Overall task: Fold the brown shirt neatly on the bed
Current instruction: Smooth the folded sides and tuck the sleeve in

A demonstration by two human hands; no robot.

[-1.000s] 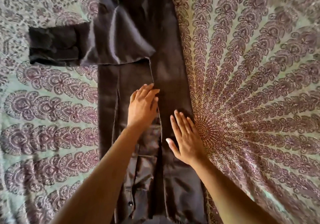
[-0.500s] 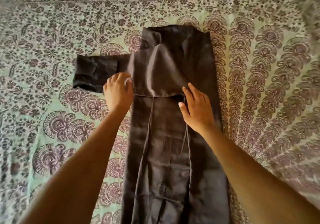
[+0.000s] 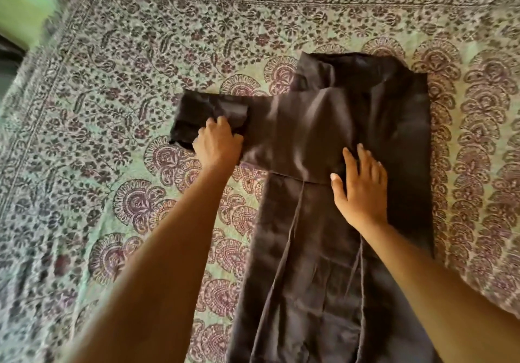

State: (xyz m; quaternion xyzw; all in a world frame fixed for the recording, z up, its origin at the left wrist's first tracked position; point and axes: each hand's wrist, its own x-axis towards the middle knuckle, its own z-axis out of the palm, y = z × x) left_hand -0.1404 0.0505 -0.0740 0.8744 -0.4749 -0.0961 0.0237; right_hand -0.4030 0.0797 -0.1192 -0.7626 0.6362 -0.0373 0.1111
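The brown shirt (image 3: 323, 250) lies flat on the bed as a long narrow strip running away from me, its sides folded in. One sleeve (image 3: 213, 115) sticks out to the left near the top. My left hand (image 3: 218, 144) is on that sleeve's lower edge, fingers curled onto the cloth; whether it pinches the edge is unclear. My right hand (image 3: 361, 191) lies flat with straight fingers on the shirt's body, just below the folded-over sleeve edge.
The bed is covered by a green and purple paisley bedspread (image 3: 112, 165) with a floral border. The bed's left edge (image 3: 17, 75) shows at the far left, with a bright green surface beyond it.
My left hand moved left from the sleeve's base onto the outstretched sleeve. My right hand stays pressed on the shirt's middle. The view shifted left and back.
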